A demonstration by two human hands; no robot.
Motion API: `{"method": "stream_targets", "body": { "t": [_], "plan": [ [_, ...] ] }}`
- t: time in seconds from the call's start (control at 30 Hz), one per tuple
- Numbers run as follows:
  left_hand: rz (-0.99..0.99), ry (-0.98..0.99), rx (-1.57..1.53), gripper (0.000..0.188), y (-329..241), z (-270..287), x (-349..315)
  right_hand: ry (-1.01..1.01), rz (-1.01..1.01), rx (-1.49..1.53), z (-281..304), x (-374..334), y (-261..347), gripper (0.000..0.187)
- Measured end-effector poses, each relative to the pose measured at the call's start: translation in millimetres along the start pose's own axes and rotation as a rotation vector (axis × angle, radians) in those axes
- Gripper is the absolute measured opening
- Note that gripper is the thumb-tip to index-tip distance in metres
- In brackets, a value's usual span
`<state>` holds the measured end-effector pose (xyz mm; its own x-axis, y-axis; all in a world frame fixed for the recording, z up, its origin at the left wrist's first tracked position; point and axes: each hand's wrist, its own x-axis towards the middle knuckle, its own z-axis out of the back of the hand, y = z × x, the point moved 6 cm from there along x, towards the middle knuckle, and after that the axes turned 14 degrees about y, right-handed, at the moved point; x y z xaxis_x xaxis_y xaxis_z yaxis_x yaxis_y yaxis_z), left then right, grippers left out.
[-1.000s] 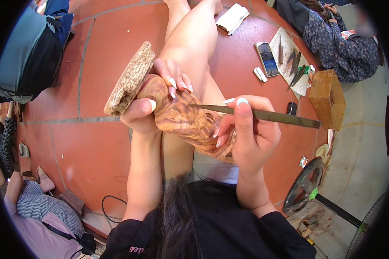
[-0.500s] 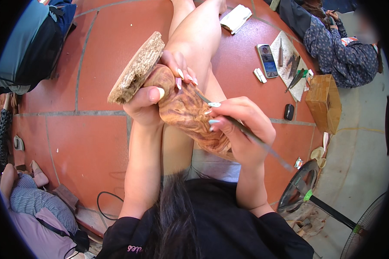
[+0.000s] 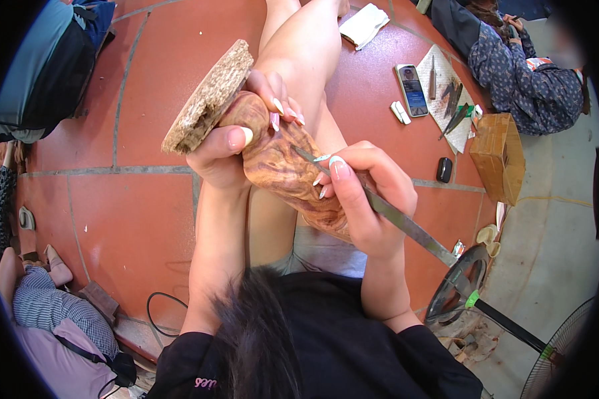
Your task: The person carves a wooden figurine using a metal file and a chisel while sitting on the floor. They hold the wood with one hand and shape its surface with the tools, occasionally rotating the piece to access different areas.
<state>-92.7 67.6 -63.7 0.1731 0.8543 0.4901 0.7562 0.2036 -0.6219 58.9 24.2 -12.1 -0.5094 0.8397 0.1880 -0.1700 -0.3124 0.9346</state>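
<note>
Red floor tiles (image 3: 136,233) lie beneath the person's legs (image 3: 303,56). Above these, the left hand (image 3: 216,156) clasps the carving (image 3: 279,163) just beside its rough base (image 3: 209,100); the right hand (image 3: 369,216) pinches a file (image 3: 409,229) slantwise, its tip on the carving's swirled surface.

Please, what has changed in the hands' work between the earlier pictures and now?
The right hand has turned the flat, tapering grey metal tool: its rear end swung from pointing right to pointing lower right in the picture. Nothing was taken up or let go. The left hand still holds the brown, swirl-grained wooden carving.
</note>
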Motion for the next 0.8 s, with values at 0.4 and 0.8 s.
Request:
{"method": "stream_targets", "body": {
  "t": [0.4, 0.8],
  "plan": [
    [0.004, -0.024, 0.001, 0.044, -0.2, 1.5, -1.5, 0.004, 0.010, -0.061, -1.0, -3.8, 3.5, 0.010],
    [0.005, -0.034, -0.025, 0.044, 2.1, -1.3, -0.3, 0.050, -0.006, -0.024, -5.3, -0.3, 2.7, 0.011]
  ]
}}
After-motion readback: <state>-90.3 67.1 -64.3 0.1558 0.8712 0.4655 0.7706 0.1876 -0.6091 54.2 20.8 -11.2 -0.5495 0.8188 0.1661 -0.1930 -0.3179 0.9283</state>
